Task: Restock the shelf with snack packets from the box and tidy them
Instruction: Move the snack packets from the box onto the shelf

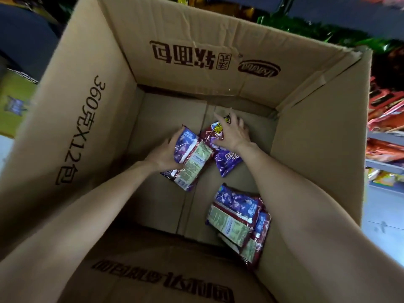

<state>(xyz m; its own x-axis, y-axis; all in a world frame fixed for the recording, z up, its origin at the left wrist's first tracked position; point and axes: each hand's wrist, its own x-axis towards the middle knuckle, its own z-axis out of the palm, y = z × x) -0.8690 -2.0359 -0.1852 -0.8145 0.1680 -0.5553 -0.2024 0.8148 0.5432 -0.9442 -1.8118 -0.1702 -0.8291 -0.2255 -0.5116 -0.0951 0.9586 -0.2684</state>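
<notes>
Snack packets lie on the floor of a large open cardboard box [91, 119], seen from straight above in the head view, with both bare forearms reaching down into it from the bottom edge of the frame.

At about the centre of the frame, a shade toward 9 o'clock, the left hand [162, 155] grips a purple packet [190, 162] along its left edge, fingers curled over the top end and thumb against the lower part; the packet's pale green back label faces up. Whether it is lifted clear of the box floor or resting on it cannot be told.

Just toward 1 o'clock from that, the right hand [232, 133] is spread over a second purple packet [220, 149], fingers bent down onto its upper end, thumb at the left side. This packet lies printed side up, its lower end pointing toward 5 o'clock. Whether the fingers have actually closed round it or only press on it cannot be told. The two packets touch or overlap where their edges meet.

Toward 5 o'clock, against the right wall of the box, a small stack of packets [238, 219] lies label side up, partly under the right forearm.

Printed characters run along the box flaps. Outside the box, at 3 o'clock, blurred shelves [387, 136] hold red and orange packets.
</notes>
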